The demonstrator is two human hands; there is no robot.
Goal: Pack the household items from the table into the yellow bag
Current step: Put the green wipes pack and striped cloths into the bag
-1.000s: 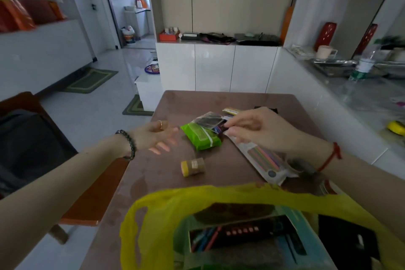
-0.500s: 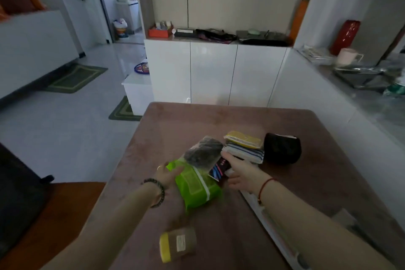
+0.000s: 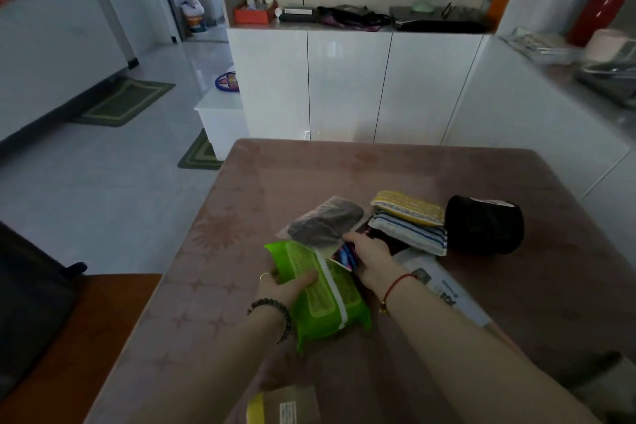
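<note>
A green wipes pack (image 3: 323, 293) lies on the brown table (image 3: 395, 175). My left hand (image 3: 285, 286) grips its left edge, thumb on top. My right hand (image 3: 370, 260) closes on a small dark colourful packet (image 3: 344, 256) at the pack's far right corner. A clear bag with something dark inside (image 3: 323, 222) rests against the pack's far end. A small jar with a yellow lid (image 3: 282, 408) lies on its side at the near edge. The yellow bag is out of view.
Folded striped cloths (image 3: 409, 220) and a black pouch (image 3: 485, 225) sit to the right. A long white packet (image 3: 447, 289) runs under my right forearm. White cabinets (image 3: 347, 86) stand beyond the table, a counter (image 3: 585, 86) to the right, an orange-brown chair (image 3: 86, 337) to the left.
The view tilted up and the yellow bag left the frame. My left hand reached in and took hold of the green pack. My right hand stayed on the small packet.
</note>
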